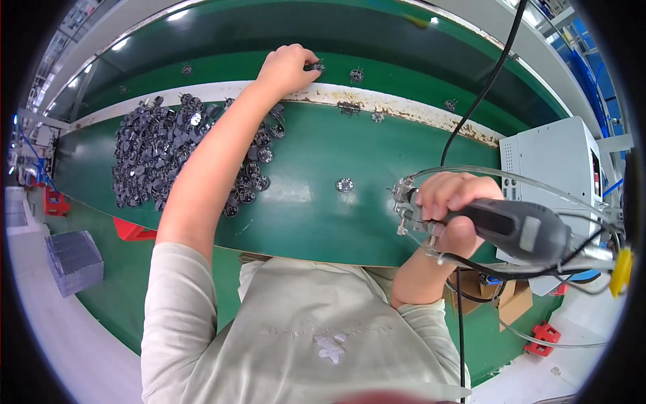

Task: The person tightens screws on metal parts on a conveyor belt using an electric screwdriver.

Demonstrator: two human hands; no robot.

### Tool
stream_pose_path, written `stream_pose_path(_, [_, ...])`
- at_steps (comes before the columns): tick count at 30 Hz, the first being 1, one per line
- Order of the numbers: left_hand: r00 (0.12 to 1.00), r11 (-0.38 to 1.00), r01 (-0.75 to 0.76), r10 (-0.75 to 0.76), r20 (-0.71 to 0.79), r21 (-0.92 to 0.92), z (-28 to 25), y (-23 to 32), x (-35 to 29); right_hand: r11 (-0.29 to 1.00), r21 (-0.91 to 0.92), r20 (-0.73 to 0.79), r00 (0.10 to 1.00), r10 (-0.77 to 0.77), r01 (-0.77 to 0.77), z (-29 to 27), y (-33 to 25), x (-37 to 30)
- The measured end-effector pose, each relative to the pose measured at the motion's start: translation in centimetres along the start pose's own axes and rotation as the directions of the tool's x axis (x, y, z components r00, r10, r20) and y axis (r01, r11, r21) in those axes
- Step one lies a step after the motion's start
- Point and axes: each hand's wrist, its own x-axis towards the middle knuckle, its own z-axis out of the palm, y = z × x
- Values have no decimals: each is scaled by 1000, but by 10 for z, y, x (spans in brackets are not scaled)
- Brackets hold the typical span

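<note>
My left hand reaches far across the green table onto the conveyor belt and pinches a small dark round part. My right hand grips a grey powered hand tool with a metal tip, clear tubing and cables, held above the table's near right side. One round part lies alone on the green table top, to the left of the tool tip.
A large heap of dark round parts covers the table's left. Several single parts sit on the belt and its white worn edge. A grey control box stands at right; a black cable hangs down.
</note>
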Motion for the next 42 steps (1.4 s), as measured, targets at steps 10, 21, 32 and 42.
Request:
stream_pose_path(10, [956,948,-288,277,99,134,24,43,25,999,31,-27,1000,8,-8,2,4,1])
stream_pose_path(21, [894,849,-404,446,51,-339,19,121,-142,1000,-18,-106,994,7,-9,1,-1,4])
stream_pose_path(32, [890,789,-429,451,-60,-439,41,107,-151,999,-34,-36,999,40,-42,-1,12,4])
stream_pose_path(42, [894,787,-423,443,-64,-449,42,108,-151,998,-48,-14,999,44,-44,0,9,3])
